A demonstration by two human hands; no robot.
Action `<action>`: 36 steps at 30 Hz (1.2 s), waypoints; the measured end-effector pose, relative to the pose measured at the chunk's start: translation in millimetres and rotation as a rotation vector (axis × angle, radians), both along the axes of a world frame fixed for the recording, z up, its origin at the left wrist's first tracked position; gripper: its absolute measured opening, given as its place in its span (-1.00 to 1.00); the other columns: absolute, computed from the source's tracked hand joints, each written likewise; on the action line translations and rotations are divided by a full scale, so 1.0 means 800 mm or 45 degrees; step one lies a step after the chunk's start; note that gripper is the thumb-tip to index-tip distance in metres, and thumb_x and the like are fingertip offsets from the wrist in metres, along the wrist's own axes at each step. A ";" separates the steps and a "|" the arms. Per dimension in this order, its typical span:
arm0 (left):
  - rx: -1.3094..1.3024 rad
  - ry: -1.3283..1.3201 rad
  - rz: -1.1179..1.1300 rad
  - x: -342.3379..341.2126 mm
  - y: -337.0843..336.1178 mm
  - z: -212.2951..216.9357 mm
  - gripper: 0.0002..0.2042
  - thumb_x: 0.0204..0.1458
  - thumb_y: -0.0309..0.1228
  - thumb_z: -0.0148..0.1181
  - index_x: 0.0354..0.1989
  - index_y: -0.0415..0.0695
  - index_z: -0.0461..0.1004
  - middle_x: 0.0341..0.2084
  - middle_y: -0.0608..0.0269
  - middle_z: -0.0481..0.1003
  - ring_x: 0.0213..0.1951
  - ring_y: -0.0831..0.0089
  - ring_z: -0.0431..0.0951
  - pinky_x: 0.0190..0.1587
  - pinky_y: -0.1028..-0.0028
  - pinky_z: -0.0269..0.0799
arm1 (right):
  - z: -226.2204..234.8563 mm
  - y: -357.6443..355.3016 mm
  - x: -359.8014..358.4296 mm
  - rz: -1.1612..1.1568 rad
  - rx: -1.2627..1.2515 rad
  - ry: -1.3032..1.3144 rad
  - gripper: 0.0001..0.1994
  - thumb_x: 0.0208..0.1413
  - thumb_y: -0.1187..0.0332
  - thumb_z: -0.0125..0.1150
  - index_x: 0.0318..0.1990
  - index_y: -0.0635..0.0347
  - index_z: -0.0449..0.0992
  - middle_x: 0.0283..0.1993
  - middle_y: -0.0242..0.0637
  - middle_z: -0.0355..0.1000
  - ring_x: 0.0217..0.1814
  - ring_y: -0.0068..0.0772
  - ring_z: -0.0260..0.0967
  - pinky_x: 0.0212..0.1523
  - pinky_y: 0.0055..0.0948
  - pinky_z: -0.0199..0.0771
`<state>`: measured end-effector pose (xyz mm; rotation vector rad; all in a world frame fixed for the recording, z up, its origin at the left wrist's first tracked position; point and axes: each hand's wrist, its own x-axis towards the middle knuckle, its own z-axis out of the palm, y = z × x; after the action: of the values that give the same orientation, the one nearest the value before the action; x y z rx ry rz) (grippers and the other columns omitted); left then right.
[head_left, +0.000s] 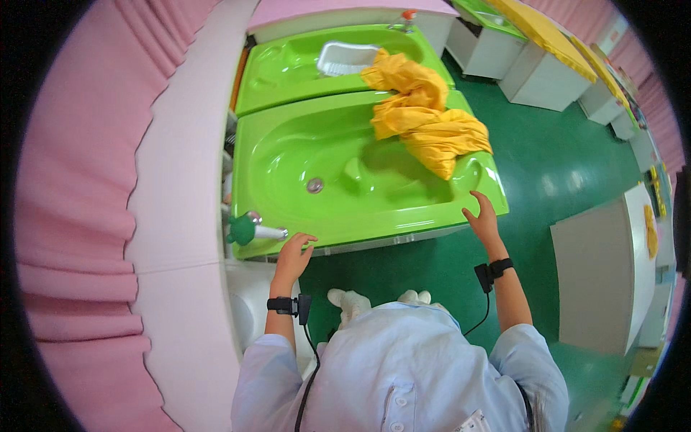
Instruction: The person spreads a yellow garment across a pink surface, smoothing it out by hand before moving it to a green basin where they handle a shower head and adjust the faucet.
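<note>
A bright green baby bathtub [273,180] with moulded contours and a round metal drain lies in front of me. Over its far right edge drapes a bunched yellow cloth [425,122], reaching across to a second green tub [259,86] behind. My left hand [294,258] is at the near left edge, beside a white spout with a green knob [245,229]; its fingers are apart and hold nothing. By the near right corner, my right hand [484,217] hovers with thumb and fingers spread and nothing between them. Whether either hand touches the rim I cannot tell.
A white plastic basin [345,57] sits in the far tub. Pink curtains [79,180] and a pale ledge [180,216] run along the left. White cabinets [604,273] stand on the green floor [554,158] to the right, some with yellow covers [547,32].
</note>
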<state>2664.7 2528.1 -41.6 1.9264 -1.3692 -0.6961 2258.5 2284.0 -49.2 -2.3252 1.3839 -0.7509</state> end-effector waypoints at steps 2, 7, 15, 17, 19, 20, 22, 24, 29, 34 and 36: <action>-0.019 -0.079 -0.052 -0.035 -0.021 0.007 -0.82 -0.12 -0.57 0.08 -0.28 -0.17 0.43 -0.32 0.17 0.43 -0.25 0.30 0.45 -0.23 0.40 0.38 | 0.005 -0.008 -0.052 -0.039 -0.011 -0.017 -0.49 -0.16 0.39 0.25 0.02 0.18 0.27 0.03 -0.13 0.27 0.10 -0.08 0.17 0.08 -0.24 0.19; -0.083 -0.135 -0.068 -0.126 -0.090 -0.004 -0.82 -0.16 -0.57 0.08 -0.32 -0.17 0.44 -0.36 0.12 0.43 -0.30 0.22 0.44 -0.22 0.38 0.35 | -0.002 -0.022 -0.199 -0.179 -0.041 0.005 -0.50 -0.14 0.39 0.23 0.02 0.20 0.27 0.05 -0.11 0.27 0.11 -0.07 0.16 0.10 -0.25 0.17; -0.127 -0.217 -0.165 -0.238 -0.206 0.017 -0.83 -0.16 -0.53 0.11 -0.32 -0.16 0.45 -0.34 0.10 0.42 -0.26 0.18 0.43 -0.16 0.34 0.33 | -0.006 -0.057 -0.368 -0.463 0.068 -0.116 -0.51 -0.09 0.40 0.19 0.06 0.22 0.25 0.08 -0.10 0.23 0.14 -0.08 0.14 0.12 -0.23 0.15; -0.116 -0.251 -0.215 -0.258 -0.247 0.015 -0.82 -0.16 -0.53 0.10 -0.31 -0.16 0.45 -0.33 0.09 0.42 -0.24 0.20 0.43 -0.17 0.35 0.34 | 0.002 -0.098 -0.397 -0.483 0.041 -0.125 -0.52 -0.08 0.41 0.18 0.06 0.22 0.25 0.08 -0.10 0.23 0.14 -0.08 0.13 0.12 -0.23 0.15; -0.123 -0.247 -0.186 -0.263 -0.267 0.007 -0.81 -0.16 -0.54 0.10 -0.31 -0.16 0.45 -0.33 0.10 0.43 -0.24 0.21 0.44 -0.17 0.35 0.35 | 0.002 -0.111 -0.415 -0.553 0.042 -0.143 -0.53 -0.07 0.41 0.17 0.06 0.22 0.25 0.09 -0.09 0.23 0.14 -0.07 0.13 0.11 -0.22 0.15; -0.143 -0.236 -0.143 -0.258 -0.288 0.006 -0.81 -0.16 -0.54 0.09 -0.30 -0.15 0.45 -0.33 0.10 0.44 -0.24 0.22 0.44 -0.17 0.35 0.35 | 0.007 -0.128 -0.418 -0.593 0.044 -0.169 -0.53 -0.07 0.42 0.17 0.06 0.22 0.25 0.09 -0.09 0.22 0.15 -0.07 0.13 0.12 -0.22 0.14; -0.090 -0.191 -0.132 -0.264 -0.310 -0.010 -0.80 -0.16 -0.55 0.09 -0.29 -0.15 0.46 -0.34 0.10 0.44 -0.25 0.22 0.45 -0.18 0.36 0.36 | 0.003 -0.135 -0.445 -0.668 0.048 -0.172 -0.52 -0.07 0.43 0.17 0.06 0.22 0.25 0.09 -0.09 0.22 0.15 -0.08 0.12 0.12 -0.21 0.14; -0.043 -0.132 -0.116 -0.271 -0.363 -0.009 -0.79 -0.17 -0.56 0.09 -0.29 -0.15 0.46 -0.34 0.11 0.45 -0.27 0.23 0.45 -0.19 0.36 0.37 | 0.006 -0.151 -0.474 -0.729 0.066 -0.064 -0.52 -0.07 0.42 0.18 0.07 0.23 0.24 0.10 -0.09 0.21 0.16 -0.09 0.11 0.12 -0.21 0.13; -0.234 -0.106 -0.293 -0.341 -0.489 -0.018 -0.82 -0.17 -0.56 0.10 -0.32 -0.17 0.46 -0.34 0.10 0.45 -0.30 0.22 0.46 -0.21 0.37 0.37 | 0.036 -0.206 -0.538 -0.748 0.027 -0.085 -0.52 -0.06 0.42 0.17 0.07 0.23 0.24 0.11 -0.09 0.21 0.18 -0.09 0.10 0.13 -0.22 0.13; -0.229 -0.145 -0.400 -0.438 -0.591 -0.006 -0.83 -0.16 -0.52 0.11 -0.33 -0.18 0.45 -0.35 0.11 0.44 -0.29 0.22 0.45 -0.21 0.39 0.36 | 0.032 -0.255 -0.627 -0.905 0.059 -0.115 -0.55 -0.04 0.43 0.14 0.06 0.24 0.25 0.11 -0.09 0.20 0.17 -0.09 0.10 0.15 -0.23 0.10; -0.223 -0.111 -0.364 -0.470 -0.631 -0.005 -0.83 -0.16 -0.51 0.11 -0.33 -0.18 0.45 -0.36 0.12 0.44 -0.29 0.22 0.45 -0.21 0.38 0.36 | 0.036 -0.297 -0.659 -0.920 0.062 -0.108 -0.56 -0.03 0.44 0.13 0.05 0.24 0.26 0.11 -0.10 0.21 0.18 -0.09 0.10 0.15 -0.24 0.09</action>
<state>2288.9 2023.0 -45.4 1.6584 -1.7220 -0.6073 1731.0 2046.2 -20.7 -1.7016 2.1915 -0.9666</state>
